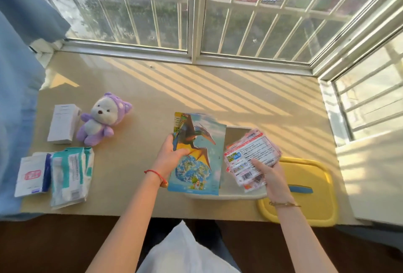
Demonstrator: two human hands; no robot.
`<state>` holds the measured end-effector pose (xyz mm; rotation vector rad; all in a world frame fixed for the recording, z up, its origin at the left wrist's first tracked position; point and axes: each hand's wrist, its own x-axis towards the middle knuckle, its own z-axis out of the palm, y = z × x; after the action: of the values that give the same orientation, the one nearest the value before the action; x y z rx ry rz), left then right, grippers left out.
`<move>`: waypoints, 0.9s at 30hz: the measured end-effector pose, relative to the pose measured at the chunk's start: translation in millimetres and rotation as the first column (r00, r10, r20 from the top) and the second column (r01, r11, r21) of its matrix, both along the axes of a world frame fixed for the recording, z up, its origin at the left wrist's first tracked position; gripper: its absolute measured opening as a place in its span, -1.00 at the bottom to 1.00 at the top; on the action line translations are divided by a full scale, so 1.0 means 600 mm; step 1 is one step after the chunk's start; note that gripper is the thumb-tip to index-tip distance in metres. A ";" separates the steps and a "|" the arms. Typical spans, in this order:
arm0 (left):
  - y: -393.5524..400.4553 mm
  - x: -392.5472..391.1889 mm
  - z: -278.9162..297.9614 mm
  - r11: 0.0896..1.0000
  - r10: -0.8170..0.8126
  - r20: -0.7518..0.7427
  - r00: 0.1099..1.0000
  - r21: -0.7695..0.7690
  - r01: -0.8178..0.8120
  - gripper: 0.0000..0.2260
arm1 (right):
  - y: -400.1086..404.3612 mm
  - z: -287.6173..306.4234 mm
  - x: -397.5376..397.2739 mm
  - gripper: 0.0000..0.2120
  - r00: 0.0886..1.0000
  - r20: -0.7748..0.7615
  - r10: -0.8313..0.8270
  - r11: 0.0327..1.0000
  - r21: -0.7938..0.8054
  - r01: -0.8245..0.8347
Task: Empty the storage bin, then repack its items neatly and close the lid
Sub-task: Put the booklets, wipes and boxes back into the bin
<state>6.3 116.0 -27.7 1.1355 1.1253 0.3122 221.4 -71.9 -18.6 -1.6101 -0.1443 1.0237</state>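
A white storage bin point(236, 195) stands at the front of the window ledge, mostly hidden by what I hold over it. My left hand point(172, 152) grips a dinosaur picture book point(199, 155) by its left edge, upright over the bin. My right hand point(267, 171) holds a stack of pink and white packets point(250, 155) above the bin's right side. The yellow lid point(305, 194) with a blue handle lies flat to the right of the bin.
On the left of the ledge lie a purple plush bear point(102, 117), a white box point(64, 123), a teal and white tissue pack point(70, 173) and a white packet point(30, 176). A blue curtain point(15, 98) hangs at the far left. Barred windows close the back and right.
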 end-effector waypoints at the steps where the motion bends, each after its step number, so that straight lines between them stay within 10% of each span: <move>1: -0.006 0.017 -0.009 1.000 0.005 -0.010 1.000 -0.015 -0.005 -0.72 | -0.004 -0.012 0.019 -0.61 1.000 0.004 0.020 0.999 -0.033 -0.020; 27: -0.053 0.137 -0.294 0.990 0.026 -0.661 0.750 0.123 0.074 -0.67 | 0.068 -0.331 0.091 -0.60 0.935 0.068 0.348 0.760 -0.605 -0.238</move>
<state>88.7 84.1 -203.8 1.4418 1.7346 -0.0557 275.8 -31.0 -216.9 -2.3107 -0.2209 1.2435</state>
